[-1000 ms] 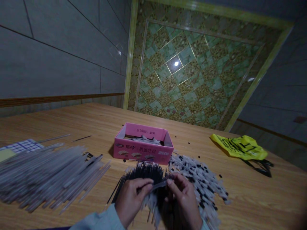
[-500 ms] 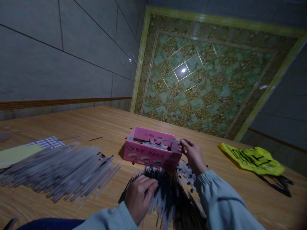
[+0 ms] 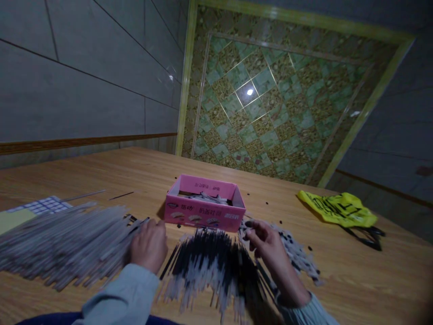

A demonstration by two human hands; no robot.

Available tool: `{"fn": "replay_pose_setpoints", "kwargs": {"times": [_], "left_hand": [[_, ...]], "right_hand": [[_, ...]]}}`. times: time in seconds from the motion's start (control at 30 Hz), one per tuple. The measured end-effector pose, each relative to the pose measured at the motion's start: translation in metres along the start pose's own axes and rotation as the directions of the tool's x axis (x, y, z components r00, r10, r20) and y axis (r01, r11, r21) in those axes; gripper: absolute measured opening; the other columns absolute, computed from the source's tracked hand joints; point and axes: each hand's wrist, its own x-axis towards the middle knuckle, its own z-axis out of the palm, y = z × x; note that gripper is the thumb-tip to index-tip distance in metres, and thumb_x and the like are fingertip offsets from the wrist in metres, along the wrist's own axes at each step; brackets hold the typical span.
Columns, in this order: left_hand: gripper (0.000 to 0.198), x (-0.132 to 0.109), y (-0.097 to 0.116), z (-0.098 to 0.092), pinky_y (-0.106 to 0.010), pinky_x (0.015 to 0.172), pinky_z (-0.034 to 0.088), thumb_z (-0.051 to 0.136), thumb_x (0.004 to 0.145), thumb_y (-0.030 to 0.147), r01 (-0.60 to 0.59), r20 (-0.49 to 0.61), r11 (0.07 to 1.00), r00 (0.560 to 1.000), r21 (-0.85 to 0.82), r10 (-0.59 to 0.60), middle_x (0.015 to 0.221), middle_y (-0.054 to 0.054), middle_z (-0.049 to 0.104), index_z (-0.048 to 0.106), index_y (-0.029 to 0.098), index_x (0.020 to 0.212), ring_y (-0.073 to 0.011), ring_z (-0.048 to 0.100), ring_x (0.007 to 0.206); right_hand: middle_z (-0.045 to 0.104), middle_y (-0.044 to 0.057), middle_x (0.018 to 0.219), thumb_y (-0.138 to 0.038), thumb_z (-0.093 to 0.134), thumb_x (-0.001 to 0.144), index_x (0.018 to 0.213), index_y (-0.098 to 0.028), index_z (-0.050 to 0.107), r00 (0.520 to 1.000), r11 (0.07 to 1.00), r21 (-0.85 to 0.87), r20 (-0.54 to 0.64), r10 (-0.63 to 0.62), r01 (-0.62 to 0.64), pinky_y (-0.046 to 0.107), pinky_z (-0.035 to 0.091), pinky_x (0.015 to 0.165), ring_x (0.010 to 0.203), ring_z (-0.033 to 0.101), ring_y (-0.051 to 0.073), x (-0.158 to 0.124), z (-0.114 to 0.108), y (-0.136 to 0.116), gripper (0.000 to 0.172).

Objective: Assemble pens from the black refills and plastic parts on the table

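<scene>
A pink open box (image 3: 204,216) stands in the middle of the table, with thin pale sticks (image 3: 206,197) lying in it. Just right of the box, my right hand (image 3: 269,243) pinches a small dark piece (image 3: 249,223), above a scattered heap of small white-and-black pieces (image 3: 297,250). My left hand (image 3: 149,246) is closed at the right edge of a wide pile of thin clear sticks (image 3: 67,243); its fingertips are hidden. Between my hands lies a fanned bundle of black-and-clear sticks (image 3: 206,257).
A yellow bag (image 3: 338,207) with black handles lies on the table's right side. At the left are a blue-checked sheet (image 3: 43,205) and a pale yellow sheet (image 3: 15,220). One thin dark stick (image 3: 122,196) lies alone behind the clear pile. Tiled walls border the table.
My right hand has come down from over the box, where it held a thin stick, to the small pieces. My left hand has moved left from the black bundle to the clear sticks.
</scene>
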Motion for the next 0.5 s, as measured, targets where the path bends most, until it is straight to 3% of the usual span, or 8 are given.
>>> {"fn": "replay_pose_setpoints", "kwargs": {"times": [0.13, 0.23, 0.33, 0.43, 0.5], "left_hand": [[0.021, 0.008, -0.024, 0.006, -0.038, 0.067, 0.043, 0.044, 0.071, 0.014, 0.043, 0.132, 0.997, 0.990, 0.063, -0.051, 0.085, -0.019, 0.068, 0.063, 0.012, 0.080, -0.0313, 0.063, 0.083], [0.025, 0.008, -0.029, 0.009, -0.038, 0.064, 0.043, 0.040, 0.072, 0.011, 0.060, 0.193, 0.996, 0.978, 0.071, -0.073, 0.089, -0.020, 0.069, 0.063, 0.013, 0.081, -0.0325, 0.065, 0.084], [0.027, 0.007, -0.027, 0.011, -0.037, 0.064, 0.043, 0.039, 0.071, 0.010, 0.055, 0.214, 0.996, 0.974, 0.070, -0.068, 0.091, -0.020, 0.069, 0.064, 0.013, 0.080, -0.0328, 0.065, 0.084], [0.028, 0.006, -0.020, 0.013, -0.037, 0.067, 0.043, 0.038, 0.072, 0.010, 0.032, 0.214, 0.997, 0.976, 0.065, -0.046, 0.091, -0.019, 0.069, 0.065, 0.012, 0.081, -0.0310, 0.065, 0.084], [0.030, 0.005, -0.017, 0.013, -0.038, 0.067, 0.043, 0.037, 0.073, 0.010, 0.020, 0.214, 0.998, 0.976, 0.061, -0.032, 0.091, -0.019, 0.069, 0.066, 0.012, 0.082, -0.0308, 0.065, 0.085]], "right_hand": [[0.060, 0.000, 0.057, -0.030, 0.059, 0.070, 0.072, -0.016, 0.063, 0.998, 0.980, -0.198, 0.067, -0.005, 0.018, 0.023, 0.040, 0.047, 0.051, 0.054, 0.014, -0.012, -0.013, 0.017, 0.014], [0.061, 0.000, 0.054, -0.022, 0.062, 0.065, 0.058, -0.017, 0.061, 0.995, 0.930, -0.366, 0.103, 0.016, 0.023, 0.025, 0.040, 0.053, 0.057, 0.056, 0.017, -0.020, -0.017, 0.031, 0.009], [0.066, 0.004, 0.066, -0.019, 0.060, 0.065, 0.067, -0.017, 0.064, 0.997, 0.856, -0.516, 0.078, 0.022, 0.021, 0.027, 0.039, 0.061, 0.068, 0.059, 0.021, -0.027, -0.010, 0.040, 0.004], [0.068, 0.011, 0.085, -0.017, 0.055, 0.071, 0.084, -0.015, 0.064, 0.999, 0.781, -0.625, 0.050, 0.007, 0.026, 0.031, 0.038, 0.069, 0.083, 0.059, 0.025, -0.032, 0.000, 0.045, 0.017], [0.068, 0.011, 0.086, -0.016, 0.052, 0.072, 0.085, -0.016, 0.063, 0.998, 0.740, -0.672, 0.061, 0.007, 0.036, 0.030, 0.037, 0.069, 0.084, 0.060, 0.025, -0.033, 0.005, 0.045, 0.017]]}}
